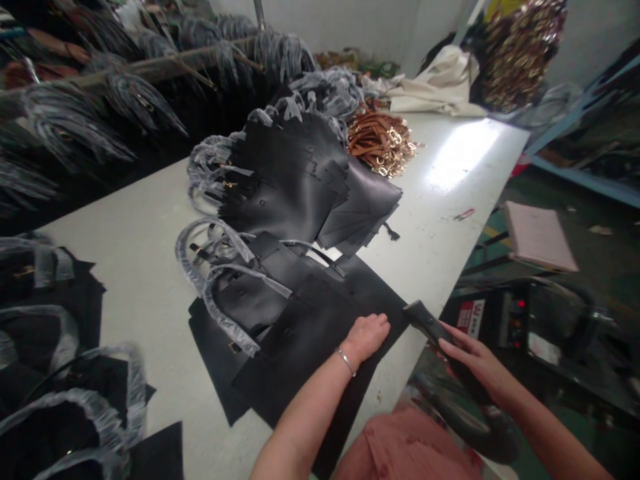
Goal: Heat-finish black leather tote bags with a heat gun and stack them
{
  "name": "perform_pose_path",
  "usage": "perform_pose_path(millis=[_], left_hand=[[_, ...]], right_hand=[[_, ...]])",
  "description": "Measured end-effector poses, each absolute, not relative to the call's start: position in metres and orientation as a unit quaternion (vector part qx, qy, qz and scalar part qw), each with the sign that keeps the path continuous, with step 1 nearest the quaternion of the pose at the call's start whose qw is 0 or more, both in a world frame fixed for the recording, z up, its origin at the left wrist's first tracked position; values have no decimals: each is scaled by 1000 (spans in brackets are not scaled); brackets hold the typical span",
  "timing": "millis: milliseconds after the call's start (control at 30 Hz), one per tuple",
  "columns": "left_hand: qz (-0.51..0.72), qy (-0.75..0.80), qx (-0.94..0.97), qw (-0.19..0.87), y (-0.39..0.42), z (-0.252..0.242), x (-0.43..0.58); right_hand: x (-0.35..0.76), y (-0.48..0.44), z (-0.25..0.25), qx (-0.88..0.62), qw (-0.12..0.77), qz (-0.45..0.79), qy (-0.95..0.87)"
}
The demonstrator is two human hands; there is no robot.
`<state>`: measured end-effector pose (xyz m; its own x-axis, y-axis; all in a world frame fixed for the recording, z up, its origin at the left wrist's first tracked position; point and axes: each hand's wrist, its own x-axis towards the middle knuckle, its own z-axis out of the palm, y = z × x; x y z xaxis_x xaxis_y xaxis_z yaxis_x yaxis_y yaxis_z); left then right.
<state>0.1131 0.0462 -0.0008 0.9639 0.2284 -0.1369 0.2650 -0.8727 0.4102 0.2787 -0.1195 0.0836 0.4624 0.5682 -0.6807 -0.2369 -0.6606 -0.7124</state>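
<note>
My left hand (369, 337), with a bracelet at the wrist, rests curled on a black leather panel (320, 327). Its fingertips are tucked under, so whether they pinch anything is hidden. My right hand (467, 357) grips a thick black strap (425, 319) that looks like a bag handle. One flat end points at the panel's right edge, while the rest curves down below the hand. To the left of the panel are several plastic-wrapped bag handles (227, 320), attached to black leather pieces lying on the table.
Stacked black leather panels (290, 180) and brown straps with gold clasps (383, 137) lie farther back on the table (150, 227). Wrapped-handle pieces (65, 360) line the left side. Red snips (465, 214) sit near the right edge, beyond it a stool (540, 237) and a black machine (530, 327).
</note>
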Motion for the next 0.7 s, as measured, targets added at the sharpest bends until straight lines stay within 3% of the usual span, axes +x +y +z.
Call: perform_pose_path(millis=[367, 700], left_hand=[[-92, 276, 923, 250, 14, 7, 134], [-32, 266, 870, 413, 33, 0, 105]], right_hand=[[279, -122, 78, -769, 390, 497, -97], [274, -122, 83, -757, 356, 530, -140]])
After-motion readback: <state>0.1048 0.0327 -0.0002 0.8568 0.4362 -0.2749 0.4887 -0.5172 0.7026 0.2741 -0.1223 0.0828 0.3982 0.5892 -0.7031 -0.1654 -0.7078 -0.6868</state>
